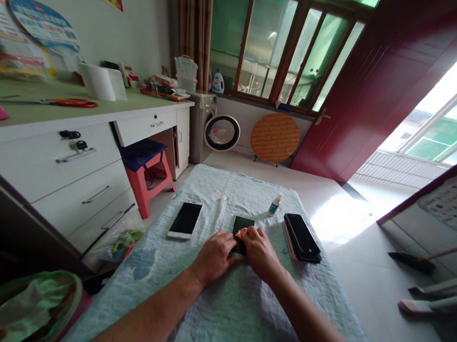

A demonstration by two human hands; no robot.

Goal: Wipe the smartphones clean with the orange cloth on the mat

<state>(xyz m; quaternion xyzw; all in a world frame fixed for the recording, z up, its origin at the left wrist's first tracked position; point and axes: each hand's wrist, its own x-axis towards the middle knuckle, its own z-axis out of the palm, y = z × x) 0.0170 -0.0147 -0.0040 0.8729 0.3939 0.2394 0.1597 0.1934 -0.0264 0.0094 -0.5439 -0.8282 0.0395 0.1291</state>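
Note:
A smartphone (pixel 242 224) with a dark screen lies flat in the middle of a pale blue cloth-covered table (pixel 214 303). My left hand (pixel 214 254) rests on its near left edge, fingers curled against it. My right hand (pixel 260 249) presses a small orange cloth (pixel 241 234) onto the screen, fingers closed over it. A second phone with a white frame (pixel 185 219) lies to the left, apart from my hands. On the right, a stack of dark phones (pixel 301 237) sits near the table edge. A small spray bottle (pixel 274 205) stands just beyond it.
A white desk with drawers (pixel 75 163) runs along the left, with a red stool (pixel 147 179) under it. A washing machine (pixel 215 129) and a round wooden board (pixel 275 137) stand at the far wall. A red door (pixel 374 87) is open on the right. A green-lined bin (pixel 26 303) sits at lower left.

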